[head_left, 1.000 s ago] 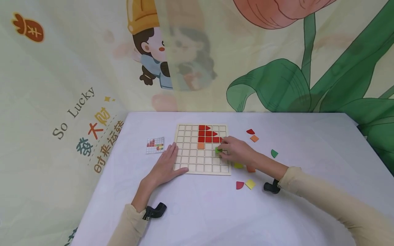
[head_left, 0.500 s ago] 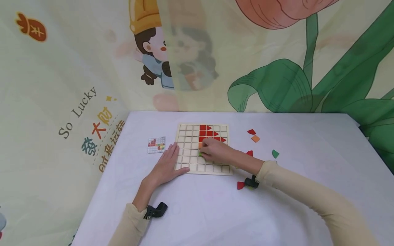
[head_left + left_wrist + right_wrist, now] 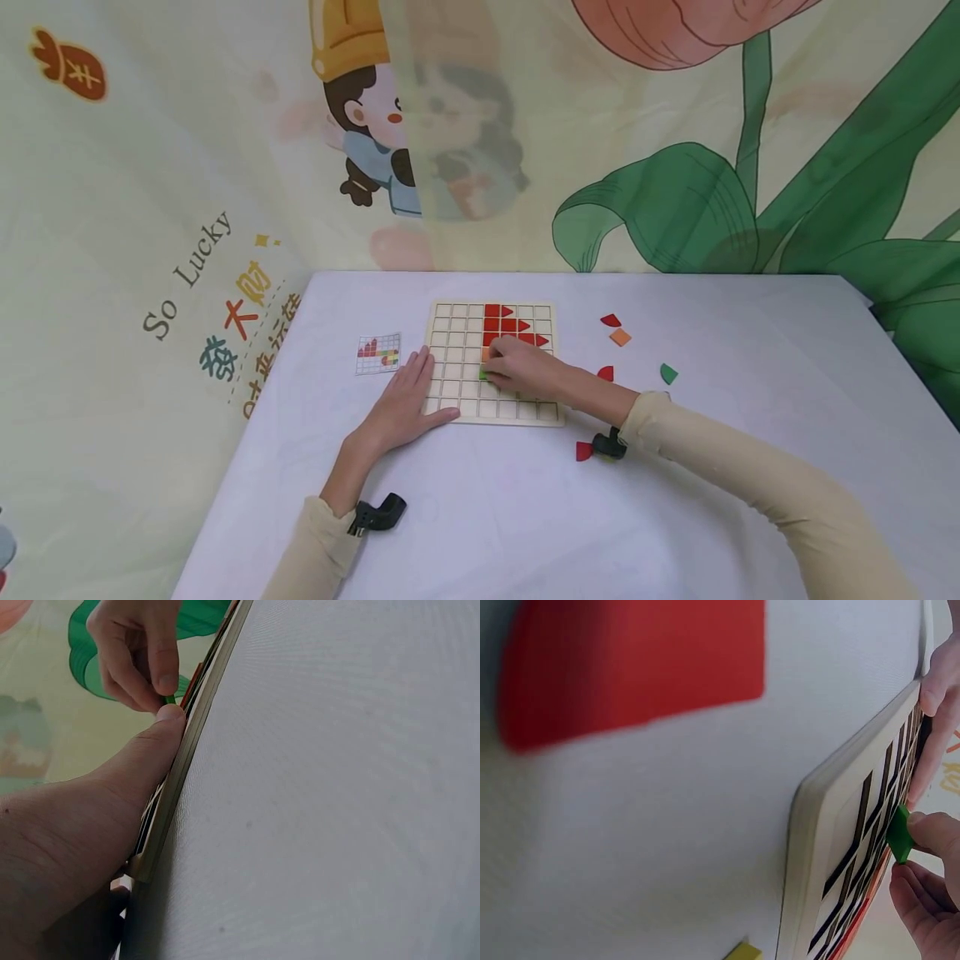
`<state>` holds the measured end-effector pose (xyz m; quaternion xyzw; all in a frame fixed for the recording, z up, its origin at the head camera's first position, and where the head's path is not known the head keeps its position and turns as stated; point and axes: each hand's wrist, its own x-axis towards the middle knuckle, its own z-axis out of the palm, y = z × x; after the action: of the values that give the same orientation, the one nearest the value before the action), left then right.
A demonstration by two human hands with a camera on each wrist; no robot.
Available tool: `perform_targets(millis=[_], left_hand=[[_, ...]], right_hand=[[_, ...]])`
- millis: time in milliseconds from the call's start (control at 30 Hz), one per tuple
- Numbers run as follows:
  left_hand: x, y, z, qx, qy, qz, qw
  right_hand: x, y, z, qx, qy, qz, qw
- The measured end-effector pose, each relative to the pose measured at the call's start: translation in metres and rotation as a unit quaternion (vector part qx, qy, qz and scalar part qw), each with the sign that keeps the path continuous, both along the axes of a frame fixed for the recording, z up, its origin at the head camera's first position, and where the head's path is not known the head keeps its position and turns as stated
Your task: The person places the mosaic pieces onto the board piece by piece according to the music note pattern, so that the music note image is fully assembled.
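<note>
My right hand (image 3: 528, 369) pinches a small green square tile (image 3: 900, 834) between thumb and fingers, low over the wooden grid board (image 3: 459, 392). In the head view the tile shows just below an orange square tile (image 3: 486, 354). Red square tiles (image 3: 492, 326) with pointed red pieces at their right ends lie in the upper rows. My left hand (image 3: 397, 407) rests along the board's left edge, fingers straight and thumb stretched out on its near edge. The right hand covers some of the middle cells.
A printed pattern card (image 3: 378, 354) lies left of the board. To the right are a red quarter-round piece (image 3: 584, 451), another red piece (image 3: 606, 374), a green quarter-round (image 3: 668, 374), an orange square (image 3: 620, 337) and a red piece (image 3: 611, 320). A patterned cloth hangs behind.
My right hand has carried the green tile leftward from the board's right side to below the orange tile, hardly moving over the last half second. My left hand stays in place.
</note>
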<state>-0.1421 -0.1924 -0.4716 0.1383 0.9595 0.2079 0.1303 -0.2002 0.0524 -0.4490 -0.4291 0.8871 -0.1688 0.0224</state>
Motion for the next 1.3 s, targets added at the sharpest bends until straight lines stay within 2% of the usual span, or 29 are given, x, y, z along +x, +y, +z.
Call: perform_targets(millis=[400,500,700,900,1033,1167,1300], left_hand=[[0.001,-0.001,0.003,-0.003,0.002,-0.002,1.0000],[0.001,-0.001,0.003,-0.005,0.004,0.002,1.0000],[0.002,0.000,0.005,0.001,-0.004,-0.001,1.0000],[0.002,0.002,0.006,0.002,-0.005,-0.002,1.0000],[0.001,0.003,0.005,0.002,-0.002,-0.004,1.0000],[0.001,0.002,0.003,-0.001,-0.005,-0.003,1.0000],[0.001,0.002,0.003,-0.002,-0.003,-0.002,1.0000]], right_hand=[[-0.001,0.000,0.001,0.007,0.017,0.017,0.9997],[0.000,-0.002,0.002,0.014,0.014,0.009,0.9998],[0.008,0.005,0.008,0.041,0.040,-0.005,0.9984],[0.031,0.045,0.017,0.020,0.015,-0.039,0.9989],[0.050,0.082,0.018,0.020,0.009,-0.086,0.9960],[0.063,0.117,0.021,0.003,-0.003,-0.143,0.9897],[0.068,0.147,0.025,-0.023,0.004,-0.189,0.9817]])
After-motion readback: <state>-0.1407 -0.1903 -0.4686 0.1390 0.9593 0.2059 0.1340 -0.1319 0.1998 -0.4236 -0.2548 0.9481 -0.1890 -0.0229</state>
